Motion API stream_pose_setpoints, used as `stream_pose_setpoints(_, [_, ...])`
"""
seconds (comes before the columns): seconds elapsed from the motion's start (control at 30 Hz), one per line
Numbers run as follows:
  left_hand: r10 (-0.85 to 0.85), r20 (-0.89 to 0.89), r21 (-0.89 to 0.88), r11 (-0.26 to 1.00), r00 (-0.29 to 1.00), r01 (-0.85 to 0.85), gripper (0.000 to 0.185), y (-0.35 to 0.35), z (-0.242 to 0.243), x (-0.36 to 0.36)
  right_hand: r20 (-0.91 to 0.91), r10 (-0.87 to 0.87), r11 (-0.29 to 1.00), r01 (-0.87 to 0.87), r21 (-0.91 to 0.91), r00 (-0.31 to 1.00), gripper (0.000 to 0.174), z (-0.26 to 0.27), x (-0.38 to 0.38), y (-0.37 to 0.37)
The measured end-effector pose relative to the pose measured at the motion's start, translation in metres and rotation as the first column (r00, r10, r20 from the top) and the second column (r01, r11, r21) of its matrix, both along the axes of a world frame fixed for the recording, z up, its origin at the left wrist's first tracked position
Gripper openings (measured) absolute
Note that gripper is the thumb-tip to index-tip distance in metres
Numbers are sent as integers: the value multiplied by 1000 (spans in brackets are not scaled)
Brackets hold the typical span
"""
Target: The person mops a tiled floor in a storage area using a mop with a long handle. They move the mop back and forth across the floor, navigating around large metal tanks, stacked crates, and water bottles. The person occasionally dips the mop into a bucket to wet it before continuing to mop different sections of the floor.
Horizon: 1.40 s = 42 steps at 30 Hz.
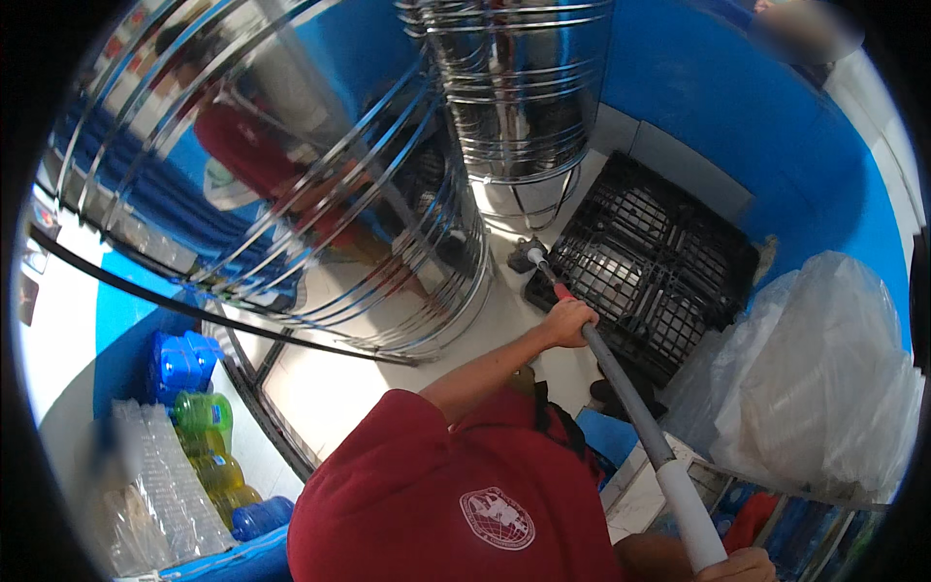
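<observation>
My left hand (571,324) grips a long grey pole (625,393) near its red joint, with the arm stretched forward. At the bottom right edge, my right hand (738,567) holds the pole's thick white end; this hand is partly cut off. A dark mop head (525,254) sits at the far end under a white socket. It rests on the light tiled floor (407,378), between the base of a large shiny steel tank (342,174) and a black plastic pallet (647,269). The mop head is close to the pallet's left edge.
A second ribbed steel tank (520,94) stands on a wire stand behind. Clear plastic bags (822,385) bulge at right beside a shelf (800,495) of bottles. Colored bottles (218,473) lie at lower left. A dark rail (182,302) curves below the near tank.
</observation>
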State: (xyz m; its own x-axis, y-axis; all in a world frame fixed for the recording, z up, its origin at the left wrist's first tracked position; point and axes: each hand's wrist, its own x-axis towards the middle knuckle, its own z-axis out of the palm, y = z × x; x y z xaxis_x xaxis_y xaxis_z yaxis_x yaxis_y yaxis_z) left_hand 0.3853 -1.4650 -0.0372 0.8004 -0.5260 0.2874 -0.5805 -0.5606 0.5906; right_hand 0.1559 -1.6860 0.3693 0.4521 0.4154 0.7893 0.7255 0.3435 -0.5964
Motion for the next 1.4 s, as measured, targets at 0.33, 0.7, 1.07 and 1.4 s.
stream_pose_setpoints(0.33, [-94, 122, 32, 995, 988, 91, 22, -4, 22, 121, -80, -48, 979, 31, -202, 996, 21, -10, 46, -24])
stream_pose_setpoints(0.7, [-217, -22, 245, 945, 976, 216, 20, 15, -4, 264, -273, -512, 748, 579, 325, 815, 16, -91, 160, 11])
stream_pose_setpoints(1.07, [-81, -131, 248, 962, 988, 112, 24, 57, -73, 376, -475, -517, 822, 568, -43, 712, 20, -131, 279, 59])
stream_pose_setpoints(1.4, [383, -309, 164, 923, 870, -348, 34, 41, -104, 463, -553, -493, 766, 636, 91, 672, 42, -158, 519, 99])
